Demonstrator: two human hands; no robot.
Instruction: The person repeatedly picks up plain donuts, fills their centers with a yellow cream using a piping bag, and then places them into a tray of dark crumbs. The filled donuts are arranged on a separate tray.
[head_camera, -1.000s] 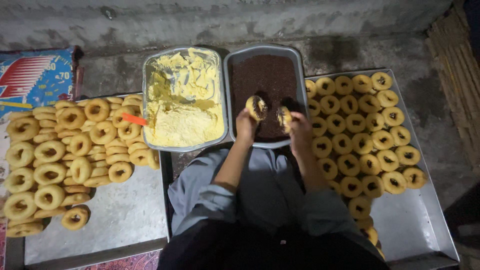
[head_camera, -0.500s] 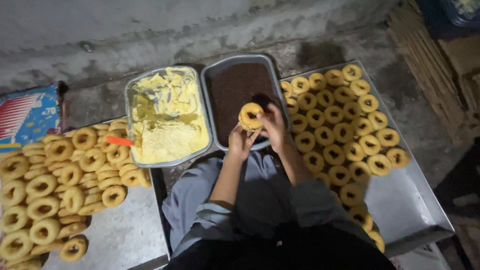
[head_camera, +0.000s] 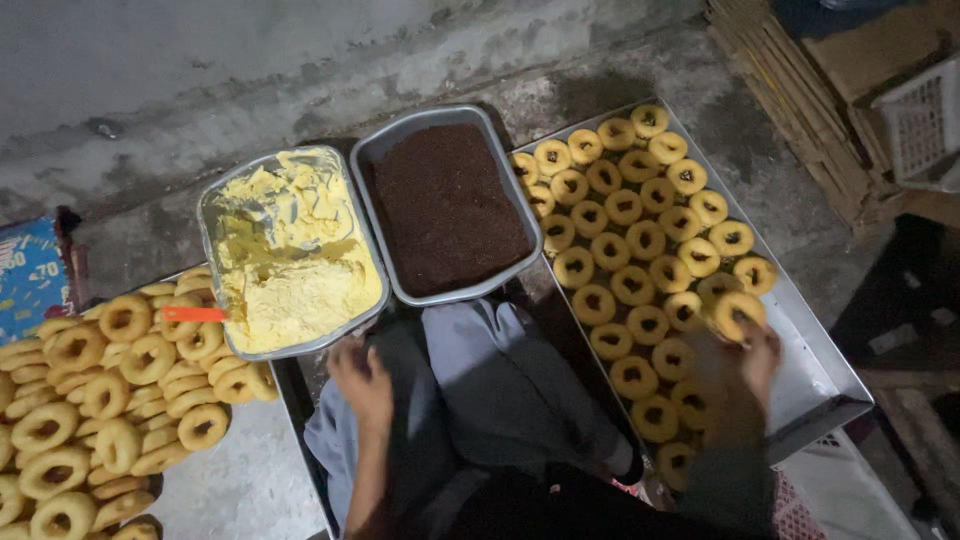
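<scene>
We see two hands at work over three trays and two pans. Our right hand (head_camera: 752, 345), blurred, pinches one filled ring (head_camera: 738, 313) at the near right edge of the right tray (head_camera: 820, 375); that ring touches the tray's outer row. On that tray we count about thirty rings (head_camera: 625, 245) with dark centres, set in slanting rows of four; the nearest ones are hidden by the arm. Our left hand (head_camera: 362, 378) rests on the grey cloth (head_camera: 500, 390) over the lap, fingers curled loosely, holding nothing that we can make out. Above it stand one pan of yellow cream (head_camera: 290, 250) and one pan of dark crumbs (head_camera: 448, 205), side by side and touching. One orange spatula (head_camera: 193, 314) lies at the cream pan's left rim. On the left tray (head_camera: 240, 480) plain rings (head_camera: 110, 400) are heaped, too overlapped to count.
</scene>
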